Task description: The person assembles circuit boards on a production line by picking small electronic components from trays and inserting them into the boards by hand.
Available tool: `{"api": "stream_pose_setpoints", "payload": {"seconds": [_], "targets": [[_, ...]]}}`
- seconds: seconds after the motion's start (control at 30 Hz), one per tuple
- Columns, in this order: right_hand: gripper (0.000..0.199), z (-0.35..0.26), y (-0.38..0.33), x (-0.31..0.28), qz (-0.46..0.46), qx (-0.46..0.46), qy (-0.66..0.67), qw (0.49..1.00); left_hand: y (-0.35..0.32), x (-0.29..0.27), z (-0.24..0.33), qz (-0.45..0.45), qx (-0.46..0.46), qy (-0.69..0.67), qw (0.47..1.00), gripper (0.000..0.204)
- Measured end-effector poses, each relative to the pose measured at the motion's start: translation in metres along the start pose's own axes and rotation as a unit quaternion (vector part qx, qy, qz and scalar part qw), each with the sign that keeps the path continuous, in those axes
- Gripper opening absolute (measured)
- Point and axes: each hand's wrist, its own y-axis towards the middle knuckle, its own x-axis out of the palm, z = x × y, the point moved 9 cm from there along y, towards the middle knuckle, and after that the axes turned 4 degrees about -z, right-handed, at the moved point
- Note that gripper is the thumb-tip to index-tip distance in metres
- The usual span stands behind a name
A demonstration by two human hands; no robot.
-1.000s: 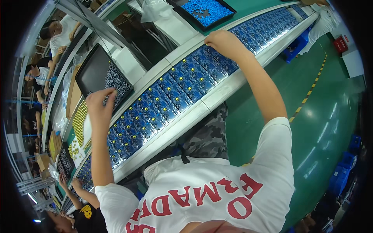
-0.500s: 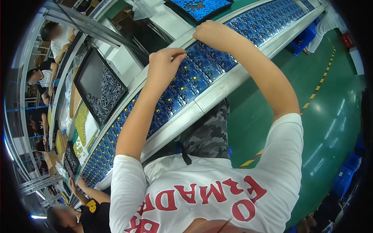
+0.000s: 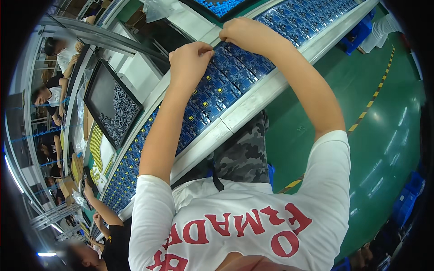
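A row of blue circuit boards (image 3: pixel 228 83) runs diagonally along the line, several carrying small yellow parts. Over the far edge of this row is my left hand (image 3: pixel 187 65), with thumb and fingertips drawn together in a pinch. Anything between those fingertips is too small to make out. A little farther right, my right hand (image 3: pixel 246 35) is closed, its fingers curled down at the boards' far edge. What it holds, if anything, is hidden beneath the fingers.
Beyond the boards stand a black tray of dark small parts (image 3: pixel 122 108) and a black tray of blue parts (image 3: pixel 221 7). A pale rail (image 3: pixel 217 126) borders the near side. Yellow parts (image 3: pixel 96 147) lie at left. A co-worker's arm (image 3: pixel 106 210) reaches in at lower left.
Both hands have shifted slightly up and left in the picture, as has the view of the line. The right fingers now curl lower over the boards. The lower-left co-worker's arms have moved.
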Motion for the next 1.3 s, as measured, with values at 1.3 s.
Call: {"api": "stream_pose_setpoints", "payload": {"seconds": [1.3], "targets": [[0.012,-0.001,-0.010,-0.006,0.041,-0.009,0.063,0.997,-0.045,-0.061,-0.020,0.015,-0.021,-0.039,0.999,0.026]]}}
